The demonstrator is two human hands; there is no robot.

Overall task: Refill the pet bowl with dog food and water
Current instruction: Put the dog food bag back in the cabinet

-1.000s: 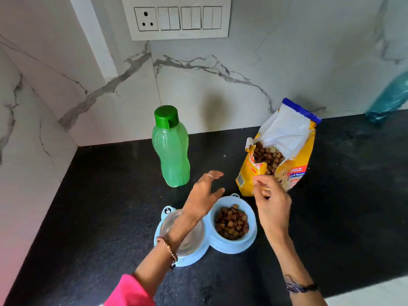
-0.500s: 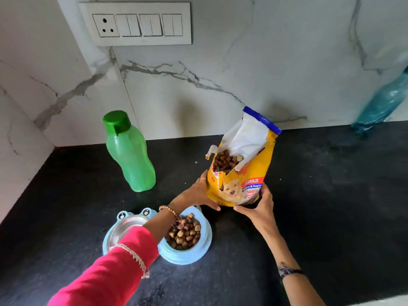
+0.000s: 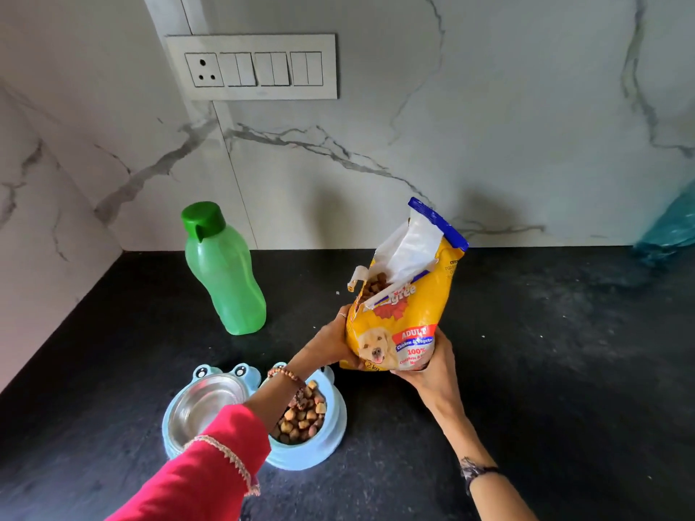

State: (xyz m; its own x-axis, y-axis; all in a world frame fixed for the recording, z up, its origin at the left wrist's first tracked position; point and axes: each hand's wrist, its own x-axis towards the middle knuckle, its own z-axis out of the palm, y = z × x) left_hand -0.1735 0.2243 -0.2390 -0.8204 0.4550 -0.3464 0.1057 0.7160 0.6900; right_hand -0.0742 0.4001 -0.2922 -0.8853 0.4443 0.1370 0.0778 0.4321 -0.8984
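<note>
A yellow dog food bag (image 3: 404,317) stands upright with its top torn open and kibble showing inside. My left hand (image 3: 331,342) grips its lower left side and my right hand (image 3: 432,366) cups its lower right corner. Below them sits a light blue double pet bowl (image 3: 338,426): its right cup holds kibble (image 3: 302,417), and its left steel cup (image 3: 205,406) looks dry. My left forearm crosses over the bowl. A green water bottle (image 3: 223,272) with its cap on stands to the left.
The black counter (image 3: 564,370) runs to a marble back wall and a side wall on the left. A switch panel (image 3: 255,67) is on the wall. A teal object (image 3: 673,223) shows at the right edge.
Both hands moved from above the bowl to the bag and took hold of its base. The bag now stands more upright and a little higher.
</note>
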